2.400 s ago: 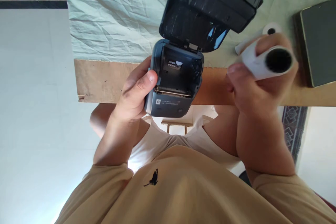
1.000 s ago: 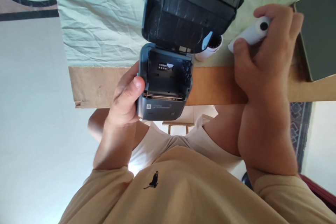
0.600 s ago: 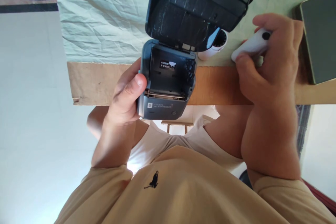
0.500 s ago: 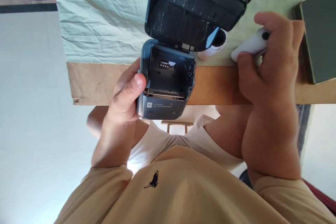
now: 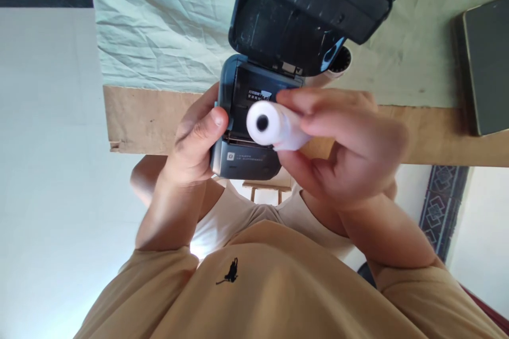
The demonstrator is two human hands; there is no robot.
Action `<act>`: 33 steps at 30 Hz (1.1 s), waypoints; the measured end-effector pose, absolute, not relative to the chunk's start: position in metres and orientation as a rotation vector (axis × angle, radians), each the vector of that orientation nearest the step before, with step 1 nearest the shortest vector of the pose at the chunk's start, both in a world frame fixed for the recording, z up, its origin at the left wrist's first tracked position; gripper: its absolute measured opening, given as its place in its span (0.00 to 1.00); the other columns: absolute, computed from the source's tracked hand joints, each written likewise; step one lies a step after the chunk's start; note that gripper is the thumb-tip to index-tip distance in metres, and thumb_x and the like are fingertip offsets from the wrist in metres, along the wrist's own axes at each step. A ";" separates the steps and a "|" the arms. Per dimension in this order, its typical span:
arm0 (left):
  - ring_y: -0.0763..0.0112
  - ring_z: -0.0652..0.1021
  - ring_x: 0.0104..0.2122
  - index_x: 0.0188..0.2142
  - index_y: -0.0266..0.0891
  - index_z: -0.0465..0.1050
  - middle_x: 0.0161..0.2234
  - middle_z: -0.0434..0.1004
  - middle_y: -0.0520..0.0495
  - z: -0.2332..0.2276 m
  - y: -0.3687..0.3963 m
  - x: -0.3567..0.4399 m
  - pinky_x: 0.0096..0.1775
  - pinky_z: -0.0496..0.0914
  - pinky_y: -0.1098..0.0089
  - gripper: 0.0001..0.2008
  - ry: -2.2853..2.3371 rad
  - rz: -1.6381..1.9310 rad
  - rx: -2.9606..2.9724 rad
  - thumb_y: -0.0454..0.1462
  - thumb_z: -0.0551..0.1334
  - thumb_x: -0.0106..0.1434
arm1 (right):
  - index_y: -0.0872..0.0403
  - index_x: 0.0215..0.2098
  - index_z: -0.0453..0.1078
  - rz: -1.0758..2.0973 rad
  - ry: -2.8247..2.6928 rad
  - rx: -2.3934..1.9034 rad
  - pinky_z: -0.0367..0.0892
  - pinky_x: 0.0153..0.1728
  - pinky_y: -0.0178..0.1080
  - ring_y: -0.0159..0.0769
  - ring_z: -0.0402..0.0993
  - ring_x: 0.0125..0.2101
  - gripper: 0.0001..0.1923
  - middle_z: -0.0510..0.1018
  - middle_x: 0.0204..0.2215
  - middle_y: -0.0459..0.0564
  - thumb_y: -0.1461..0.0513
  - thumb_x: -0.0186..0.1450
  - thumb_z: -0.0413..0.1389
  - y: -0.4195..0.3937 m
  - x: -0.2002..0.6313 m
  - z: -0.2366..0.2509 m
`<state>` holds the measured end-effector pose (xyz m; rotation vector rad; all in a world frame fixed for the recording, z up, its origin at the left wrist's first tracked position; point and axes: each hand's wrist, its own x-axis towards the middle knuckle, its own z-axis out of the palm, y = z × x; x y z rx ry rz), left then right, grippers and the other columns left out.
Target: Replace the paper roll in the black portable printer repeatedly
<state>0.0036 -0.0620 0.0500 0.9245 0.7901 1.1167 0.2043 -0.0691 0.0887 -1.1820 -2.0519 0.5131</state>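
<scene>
The left hand (image 5: 194,145) grips a small dark printer (image 5: 248,116) by its side, thumb pressed on the front edge, the lid (image 5: 314,5) standing open above the fingers. The right hand (image 5: 345,143) pinches a white paper roll (image 5: 274,126) between thumb and fingers, just in front of the printer's open compartment. A second roll (image 5: 338,63) lies beyond the right fingers on the wrinkled cloth (image 5: 159,26).

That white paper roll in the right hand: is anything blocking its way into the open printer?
Nothing visible does. The paper roll is held by the right hand right in front of the printer, whose lid is swung open; the left hand grips only its side.
</scene>
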 end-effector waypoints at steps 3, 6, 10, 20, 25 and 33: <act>0.50 0.82 0.55 0.47 0.37 0.77 0.41 0.81 0.46 0.051 -0.062 0.003 0.56 0.79 0.49 0.21 0.784 1.127 0.919 0.52 0.63 0.69 | 0.41 0.43 0.67 0.427 -2.028 -1.172 0.76 0.48 0.41 0.34 0.82 0.51 0.12 0.81 0.53 0.33 0.64 0.65 0.60 -0.062 0.196 0.089; 0.51 0.83 0.53 0.50 0.37 0.77 0.38 0.81 0.45 0.050 -0.062 0.001 0.51 0.81 0.52 0.22 0.768 1.134 0.972 0.52 0.61 0.70 | 0.44 0.42 0.66 0.289 -1.943 -1.219 0.73 0.48 0.44 0.37 0.83 0.48 0.11 0.83 0.51 0.36 0.66 0.65 0.59 -0.062 0.188 0.085; 0.49 0.81 0.55 0.52 0.37 0.76 0.41 0.81 0.44 0.047 -0.062 0.002 0.53 0.79 0.49 0.23 0.750 1.136 1.014 0.52 0.56 0.72 | 0.47 0.36 0.67 0.153 -1.982 -1.207 0.75 0.43 0.44 0.36 0.84 0.47 0.08 0.83 0.50 0.38 0.68 0.67 0.56 -0.064 0.179 0.079; 0.52 0.82 0.51 0.51 0.35 0.74 0.37 0.77 0.44 0.041 -0.060 0.002 0.34 0.76 0.67 0.23 0.697 1.184 1.021 0.51 0.59 0.69 | 0.47 0.38 0.70 0.174 -2.158 -1.083 0.74 0.39 0.40 0.32 0.78 0.39 0.04 0.81 0.37 0.37 0.64 0.67 0.59 -0.079 0.190 0.089; 0.49 0.71 0.66 0.66 0.51 0.61 0.56 0.73 0.48 0.027 -0.053 -0.001 0.45 0.78 0.61 0.38 0.522 1.207 1.123 0.49 0.69 0.57 | 0.46 0.34 0.71 0.048 -2.100 -0.871 0.67 0.29 0.38 0.27 0.75 0.33 0.03 0.81 0.32 0.32 0.61 0.66 0.59 -0.076 0.187 0.076; 0.38 0.74 0.63 0.63 0.50 0.64 0.54 0.74 0.45 0.024 -0.046 -0.006 0.44 0.81 0.51 0.47 0.596 1.180 1.066 0.41 0.77 0.44 | 0.45 0.44 0.69 0.406 -1.796 -1.003 0.74 0.47 0.44 0.36 0.74 0.50 0.11 0.73 0.48 0.46 0.53 0.64 0.56 -0.064 0.199 0.068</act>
